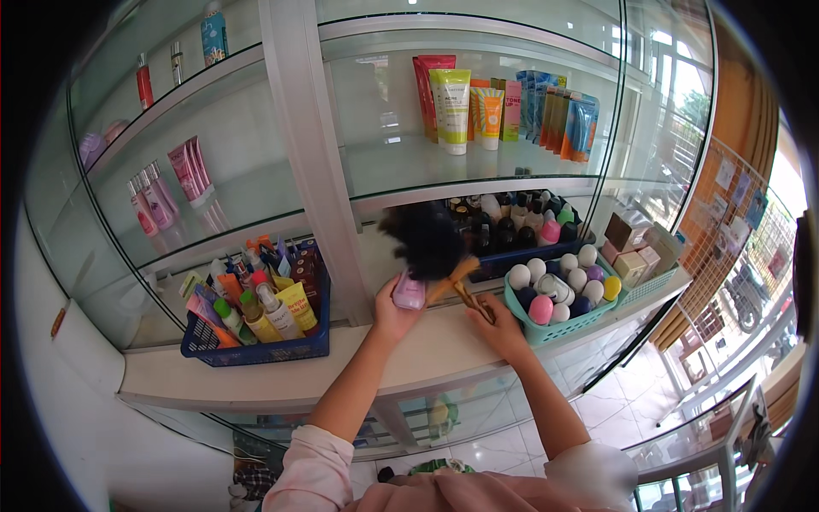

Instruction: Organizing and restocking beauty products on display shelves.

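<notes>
In my left hand (pixel 395 313) I hold a small pink bottle (pixel 409 291) over the counter of a glass display cabinet. My right hand (pixel 501 328) grips the wooden handle (pixel 471 299) of a feather duster. The duster's dark feathers (pixel 425 240) are blurred and lie over the upper end of the bottle, hiding it. Close to my right hand stands a mint green basket (pixel 563 329) of roll-on bottles with white, pink, yellow and purple caps. Behind it sits a dark blue basket (pixel 521 259) filled with dark and clear bottles.
A blue basket (pixel 256 356) of tubes and bottles stands on the counter (pixel 358 358) at left. Boxes (pixel 633 265) fill another basket at right. Glass shelves above carry upright tubes (pixel 453 112) and pink bottles (pixel 153 198). A white upright post (pixel 307 128) divides the cabinet.
</notes>
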